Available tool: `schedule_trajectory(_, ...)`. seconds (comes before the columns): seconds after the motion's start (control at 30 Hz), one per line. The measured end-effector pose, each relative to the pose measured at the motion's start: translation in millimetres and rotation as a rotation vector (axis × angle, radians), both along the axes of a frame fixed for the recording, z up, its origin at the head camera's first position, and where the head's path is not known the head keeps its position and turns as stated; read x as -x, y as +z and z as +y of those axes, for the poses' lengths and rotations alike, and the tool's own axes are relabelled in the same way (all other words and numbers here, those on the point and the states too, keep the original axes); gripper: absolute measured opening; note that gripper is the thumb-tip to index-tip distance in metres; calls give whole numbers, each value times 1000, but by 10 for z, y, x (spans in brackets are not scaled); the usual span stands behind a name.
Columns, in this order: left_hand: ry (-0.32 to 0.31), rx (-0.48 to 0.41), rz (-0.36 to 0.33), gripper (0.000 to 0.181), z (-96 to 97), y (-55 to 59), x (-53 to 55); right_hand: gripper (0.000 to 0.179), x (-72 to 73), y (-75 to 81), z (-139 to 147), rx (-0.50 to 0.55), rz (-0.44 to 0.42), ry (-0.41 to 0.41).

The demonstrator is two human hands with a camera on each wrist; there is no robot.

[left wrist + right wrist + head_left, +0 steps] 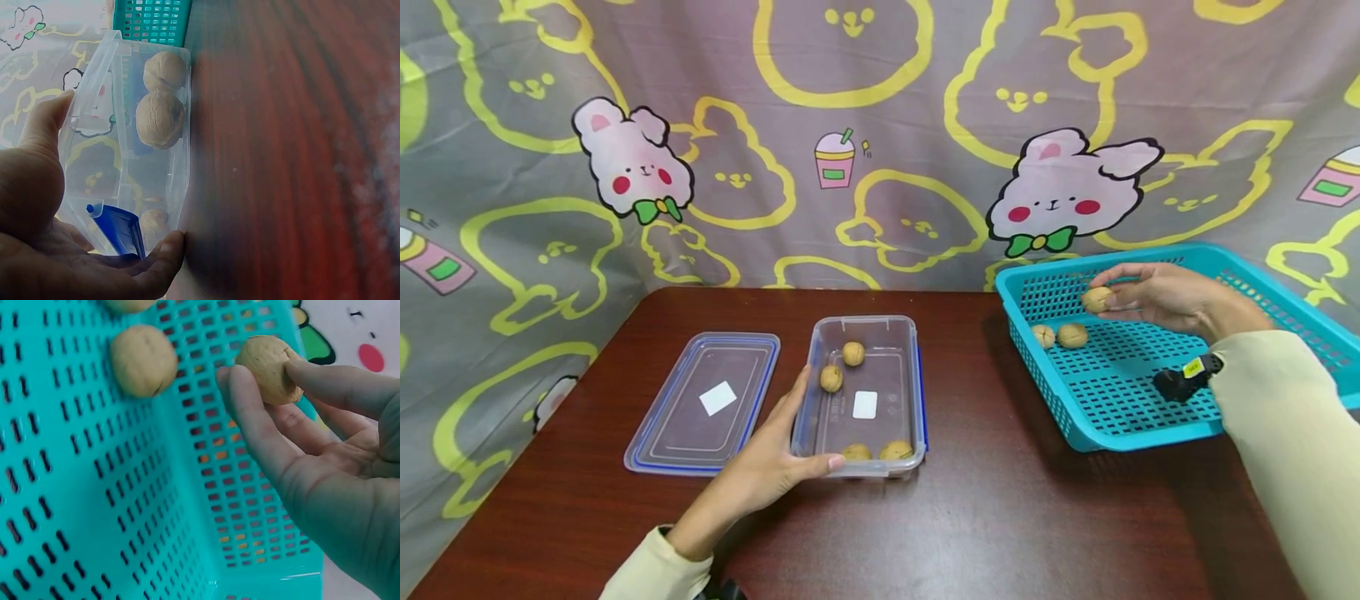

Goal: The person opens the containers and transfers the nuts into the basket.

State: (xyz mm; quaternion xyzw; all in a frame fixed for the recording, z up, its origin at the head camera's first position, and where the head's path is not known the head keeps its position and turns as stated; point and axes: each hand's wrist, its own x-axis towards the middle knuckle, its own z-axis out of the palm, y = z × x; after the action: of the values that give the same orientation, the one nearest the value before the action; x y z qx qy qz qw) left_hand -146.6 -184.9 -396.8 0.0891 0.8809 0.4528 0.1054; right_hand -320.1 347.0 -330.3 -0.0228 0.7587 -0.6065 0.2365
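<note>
My right hand (1172,298) pinches a walnut (1097,300) between thumb and fingertips, raised over the turquoise basket (1075,408). Two more walnuts lie in the basket's left part, one of them a rounded walnut (145,360) plain in the right wrist view. With my left hand (767,462) I grip the near left corner of a clear plastic container (917,358), thumb over its front rim and fingers along its left side. Inside it, a walnut (853,353) and another walnut (831,378) sit toward the back left, while two walnuts (160,119) rest against the front wall.
A clear lid (700,367) with a blue seal lies flat on the brown table (1000,517), left of the container. A blue clip (119,231) sticks out beside my left fingers. Behind the table hangs a patterned cloth (917,150), close to the basket's back edge.
</note>
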Motion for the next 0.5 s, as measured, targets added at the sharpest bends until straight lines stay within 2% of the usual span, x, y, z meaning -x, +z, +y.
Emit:
schedule_trajectory(0.13,1,1,0,125,0,-3,-5,28,44,-55,20,-39,-26,-4)
schedule_trajectory(0.27,2,4,1,125,2,-3,-5,24,64,-115,35,-139,-21,0)
schedule_trajectory(0.5,2,11,3,124,0,1,-2,39,55,-211,56,-297,-43,42)
